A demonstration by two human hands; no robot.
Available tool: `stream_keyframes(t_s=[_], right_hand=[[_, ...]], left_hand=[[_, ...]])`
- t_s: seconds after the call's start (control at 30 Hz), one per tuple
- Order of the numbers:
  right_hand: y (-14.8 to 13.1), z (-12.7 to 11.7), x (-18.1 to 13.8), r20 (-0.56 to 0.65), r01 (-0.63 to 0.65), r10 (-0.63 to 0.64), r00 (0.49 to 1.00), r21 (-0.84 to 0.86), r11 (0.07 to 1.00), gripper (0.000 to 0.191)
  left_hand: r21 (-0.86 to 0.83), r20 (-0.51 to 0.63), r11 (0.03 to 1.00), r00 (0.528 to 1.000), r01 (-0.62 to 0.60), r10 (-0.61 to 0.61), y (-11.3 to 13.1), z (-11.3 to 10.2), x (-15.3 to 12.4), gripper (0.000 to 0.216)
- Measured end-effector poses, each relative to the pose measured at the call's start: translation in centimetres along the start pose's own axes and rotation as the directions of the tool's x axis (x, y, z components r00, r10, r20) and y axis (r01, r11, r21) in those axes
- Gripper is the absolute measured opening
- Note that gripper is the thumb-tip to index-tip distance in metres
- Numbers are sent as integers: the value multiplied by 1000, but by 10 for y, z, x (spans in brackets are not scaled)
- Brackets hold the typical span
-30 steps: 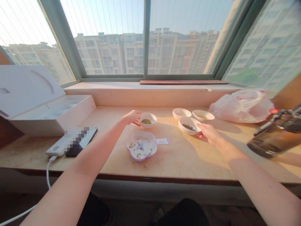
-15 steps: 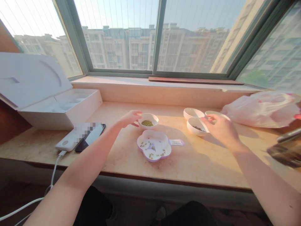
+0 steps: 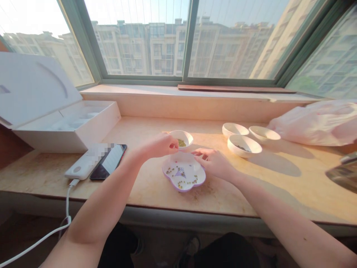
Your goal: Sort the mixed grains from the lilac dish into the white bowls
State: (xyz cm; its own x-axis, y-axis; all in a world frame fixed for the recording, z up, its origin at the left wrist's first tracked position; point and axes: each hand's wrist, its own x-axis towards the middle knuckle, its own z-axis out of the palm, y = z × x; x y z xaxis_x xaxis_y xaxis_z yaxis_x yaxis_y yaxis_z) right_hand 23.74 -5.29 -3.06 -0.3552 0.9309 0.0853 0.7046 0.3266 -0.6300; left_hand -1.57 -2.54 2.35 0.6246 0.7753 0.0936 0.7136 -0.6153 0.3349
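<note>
My left hand (image 3: pixel 166 145) is in front of a white bowl (image 3: pixel 187 136) of green beans (image 3: pixel 182 143), overlapping its left side. Its fingers are curled together with the tips pointing down; anything between them is too small to make out. Below it sits a flower-shaped white dish (image 3: pixel 174 178) with a purple rim, a cartoon print and scattered green beans. My right hand (image 3: pixel 213 160) lies at the dish's upper right rim, fingers stretched and thumb apart, covering the handle. I cannot tell whether it grips the rim.
Three white bowls stand right: a front bowl (image 3: pixel 242 152) with dark contents, a back-left bowl (image 3: pixel 232 129) and a back-right bowl (image 3: pixel 264 134). A plastic bag (image 3: pixel 318 124) lies behind them. Left are a phone (image 3: pixel 107 165), a cabled power bank (image 3: pixel 80 163) and an open white box (image 3: pixel 97 119).
My right hand has left the front bowl on the right and moved left to the dish. The left hand has shifted right, its fingers now curled in front of the bean bowl.
</note>
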Motion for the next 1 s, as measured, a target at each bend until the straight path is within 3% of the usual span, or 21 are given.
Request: stream_keyframes(t_s=[0.1,0.2,0.33,0.47,0.6,0.73,0.87,1.0], right_hand=[[-13,-5,9,-26,50,-52,998,-75,996,30],[-30,-22,30,11,122,-122,993,-144,982,26],[-41,-44,57,232,133,-121,965,-38,990,27],[-28,-44,61,182,89,-96,979,44,995,32],[-23,-38,47,224,101,-94,970,-19,995,30],[-33,-35,38,282,206,-167,945,-116,972,26],[-39,-31,35,318,228,-167,933,-165,960,23],[-39,-30,34,357,264,-206,911,-121,957,21]], left_hand=[[-18,174,1000,985,3,0,12,4,-4,15],[45,232,998,971,41,-50,19,11,-5,13],[164,265,984,957,75,-117,26,18,-4,12],[222,341,970,923,103,-176,31,19,-1,16],[273,341,958,922,88,-182,35,21,-2,20],[290,326,956,935,45,-143,36,27,-3,30],[300,304,954,947,8,-103,34,31,-1,29],[219,203,976,979,-23,-23,31,22,2,23]])
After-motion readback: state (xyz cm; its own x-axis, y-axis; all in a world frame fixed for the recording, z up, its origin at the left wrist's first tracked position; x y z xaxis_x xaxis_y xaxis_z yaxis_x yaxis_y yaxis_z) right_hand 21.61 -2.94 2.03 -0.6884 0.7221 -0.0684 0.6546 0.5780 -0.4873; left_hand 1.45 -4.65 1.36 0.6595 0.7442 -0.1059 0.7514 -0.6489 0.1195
